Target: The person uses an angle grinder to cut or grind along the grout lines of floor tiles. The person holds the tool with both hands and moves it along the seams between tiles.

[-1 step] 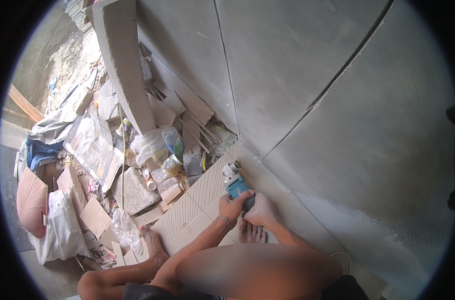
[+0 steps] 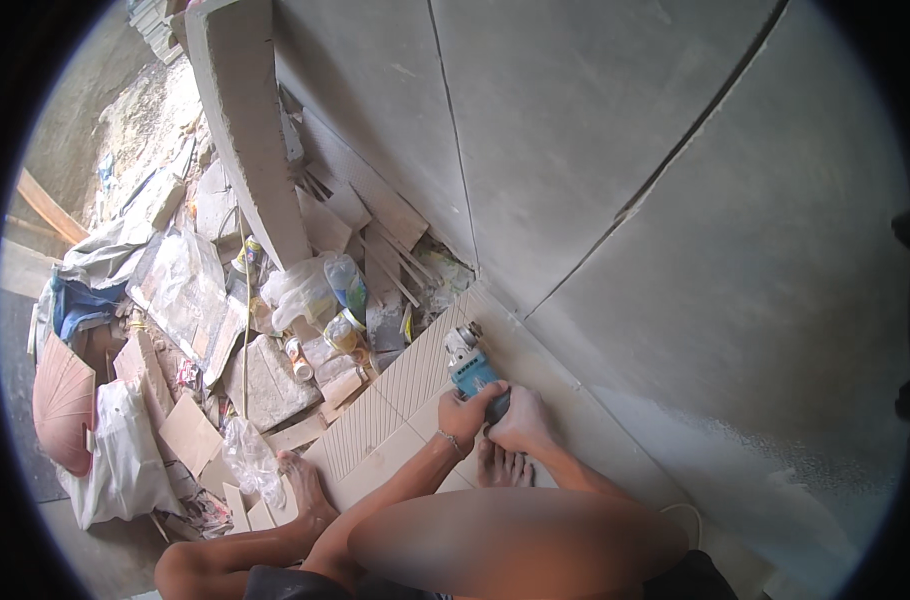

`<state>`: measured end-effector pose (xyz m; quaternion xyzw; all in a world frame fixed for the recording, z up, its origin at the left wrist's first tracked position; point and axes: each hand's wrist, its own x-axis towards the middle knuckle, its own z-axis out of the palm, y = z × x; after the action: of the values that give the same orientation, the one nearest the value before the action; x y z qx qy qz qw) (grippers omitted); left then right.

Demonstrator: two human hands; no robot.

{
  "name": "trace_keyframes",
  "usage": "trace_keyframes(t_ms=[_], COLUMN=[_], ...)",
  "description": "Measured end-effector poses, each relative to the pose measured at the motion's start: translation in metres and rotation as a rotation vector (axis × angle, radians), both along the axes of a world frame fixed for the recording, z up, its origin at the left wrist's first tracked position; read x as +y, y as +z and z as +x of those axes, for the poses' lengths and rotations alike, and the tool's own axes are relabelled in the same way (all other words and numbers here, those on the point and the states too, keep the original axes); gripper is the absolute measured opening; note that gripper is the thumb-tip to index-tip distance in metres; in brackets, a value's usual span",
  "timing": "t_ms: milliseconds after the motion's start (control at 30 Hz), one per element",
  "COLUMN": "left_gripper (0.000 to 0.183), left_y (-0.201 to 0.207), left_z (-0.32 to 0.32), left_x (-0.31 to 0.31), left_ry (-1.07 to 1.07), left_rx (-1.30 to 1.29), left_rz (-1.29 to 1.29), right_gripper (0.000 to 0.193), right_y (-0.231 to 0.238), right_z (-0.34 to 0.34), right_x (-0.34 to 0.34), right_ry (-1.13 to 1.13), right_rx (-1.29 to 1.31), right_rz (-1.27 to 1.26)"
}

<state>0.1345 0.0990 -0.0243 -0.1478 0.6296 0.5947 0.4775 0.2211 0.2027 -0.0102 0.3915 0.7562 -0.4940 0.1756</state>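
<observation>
A teal angle grinder (image 2: pixel 472 373) with a silver metal head rests on or just over the pale floor tiles (image 2: pixel 367 435), its head pointing away from me. My left hand (image 2: pixel 459 416) is closed round the grinder's body, thumb on top, a bracelet at the wrist. From the other side my right hand (image 2: pixel 524 419) is closed on its dark rear end. My fingers hide much of the grinder's back part. Whether a disc is fitted cannot be made out. Right behind the hands is my bare foot (image 2: pixel 505 464), its toes close to the grinder's rear.
Grey wall panels (image 2: pixel 595 140) rise along the right. Rubble, tile offcuts and plastic bags (image 2: pixel 300 290) fill the left, beside a leaning pale slab (image 2: pixel 245 130). A pink fan-shaped piece (image 2: pixel 63 400) and a white sack (image 2: pixel 125 455) lie far left. A cable (image 2: pixel 687 508) curves at lower right.
</observation>
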Motion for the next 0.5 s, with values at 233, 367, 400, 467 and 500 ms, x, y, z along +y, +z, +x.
trace_keyframes(t_ms=[233,367,400,467,500], left_gripper=[0.035,0.036,0.037,0.037,0.036], left_y=[-0.01,-0.018,-0.019,-0.021,-0.021], left_z=[0.003,0.001,0.001,0.001,0.0], left_x=[-0.001,0.0,0.0,0.0,0.0], left_ry=[0.009,0.008,0.016,0.014,0.005], left_rx=[-0.013,0.006,0.02,0.028,0.022], left_rz=[-0.046,-0.049,-0.05,-0.05,-0.049], right_gripper=[0.056,0.057,0.057,0.057,0.057], right_y=[0.005,0.003,0.002,0.002,0.002], right_z=[0.002,0.0,-0.001,-0.001,-0.002], right_x=[0.0,0.001,0.001,0.001,0.002], right_ry=[0.001,-0.016,-0.017,-0.018,-0.015], right_rx=[-0.033,-0.007,-0.015,-0.018,-0.028], right_rz=[0.002,0.011,0.008,0.014,0.018])
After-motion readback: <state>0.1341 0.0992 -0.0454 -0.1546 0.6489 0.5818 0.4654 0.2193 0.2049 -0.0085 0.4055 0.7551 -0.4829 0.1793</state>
